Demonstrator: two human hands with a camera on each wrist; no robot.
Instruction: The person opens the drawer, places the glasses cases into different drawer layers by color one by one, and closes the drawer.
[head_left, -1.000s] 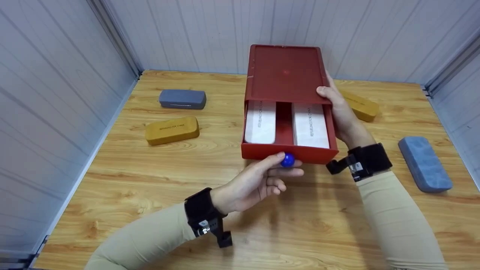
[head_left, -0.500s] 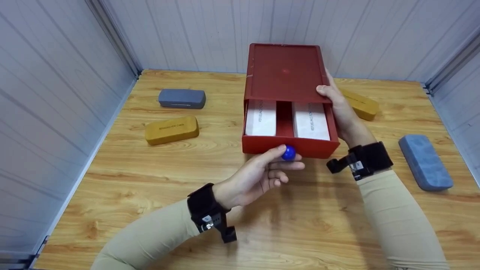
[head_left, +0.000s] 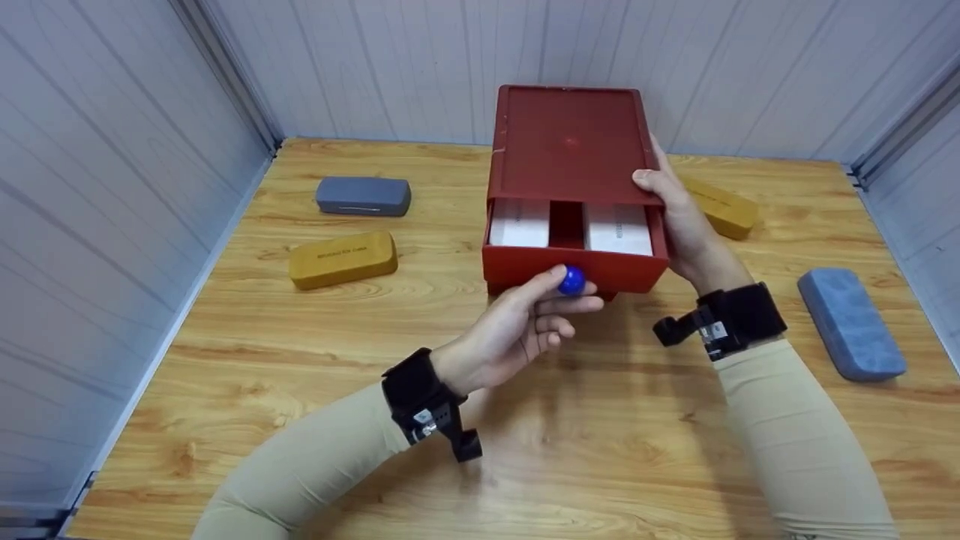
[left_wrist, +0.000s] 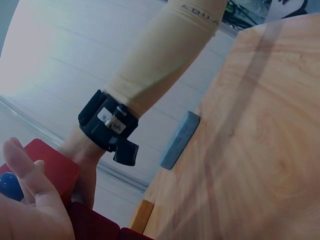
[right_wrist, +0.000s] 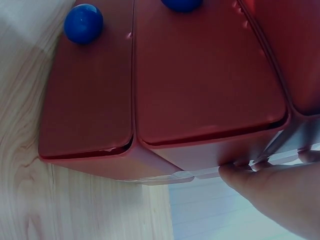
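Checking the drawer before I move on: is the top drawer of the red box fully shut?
No, the top drawer stands partly out, showing two white cases inside.

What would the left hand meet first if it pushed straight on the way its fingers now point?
Likely the blue knob it already pinches, then the red drawer front just behind it; the left hand points toward the cabinet.

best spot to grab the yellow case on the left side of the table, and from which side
Grip the yellow case across its narrow width, at mid-length, coming from above. It lies flat on the table with its long sides facing near and far, and with open wood all round. Thumb on the near long edge and fingers on the far one should span it; the rounded ends would likely slip.
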